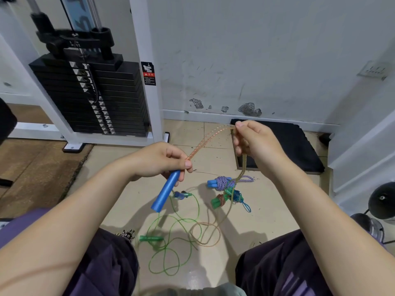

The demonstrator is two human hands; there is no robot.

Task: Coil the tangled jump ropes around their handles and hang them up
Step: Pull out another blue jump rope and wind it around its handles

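My left hand [164, 161] grips the top of a blue foam handle [166, 190], which points down and to the left. An orange clear rope [208, 138] runs taut in doubled strands from that handle up to my right hand [255, 144], which pinches it; the rest hangs down to a loose loop [206, 233] on the floor. Below lies a tangled green rope [171, 248] with a green handle [151, 238]. Farther back lie a purple-white rope coiled on blue handles [221, 183] and a small green and blue bundle [229, 198].
I sit with both knees either side of the ropes on a beige tile floor [267, 210]. A black weight stack [94, 97] in a white frame stands at the left. A black mat [297, 144] lies by the wall; dark round weights [382, 199] sit at the right.
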